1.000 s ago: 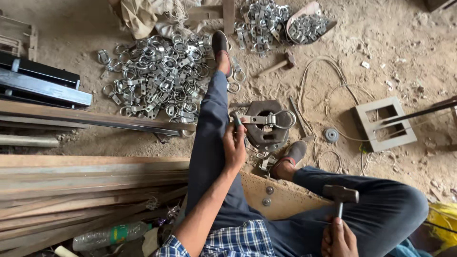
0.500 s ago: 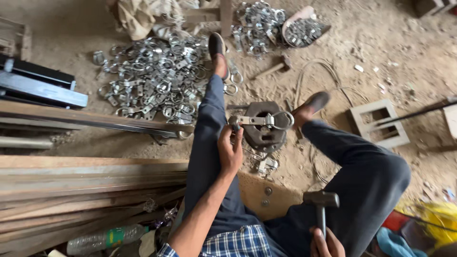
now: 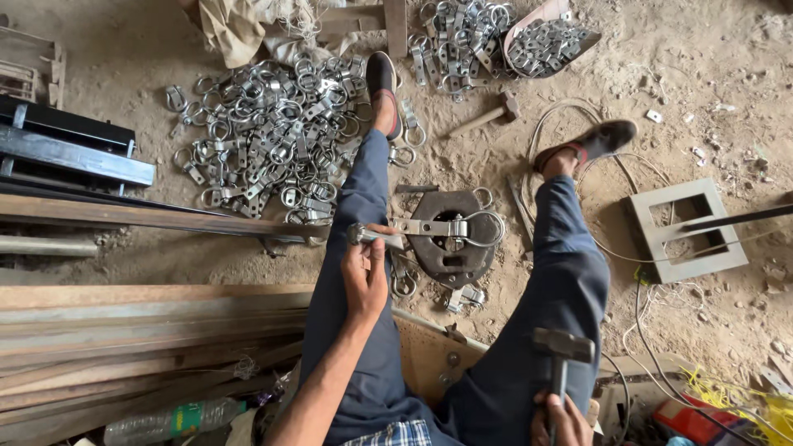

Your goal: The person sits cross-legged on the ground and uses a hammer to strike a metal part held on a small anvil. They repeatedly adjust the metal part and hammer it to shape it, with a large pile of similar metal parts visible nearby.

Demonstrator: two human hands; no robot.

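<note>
— What do the left fingers [image 3: 369, 248] hold?

— The near end of a metal strap [image 3: 417, 228]. Past the fingertips it lies across a round iron block [image 3: 450, 248] on the sandy floor [image 3: 727, 74], its ring end [image 3: 486, 227] farthest from them.

— And the right hand [image 3: 563, 417]?

— Its fingers wrap a hammer [image 3: 562, 351] handle, the head raised above the knuckles, well apart from the strap.

— What else?

— A heap of ring clamps [image 3: 264, 140] lies beyond the left fingers; steel bars [image 3: 124, 330] lie off to their left.
</note>
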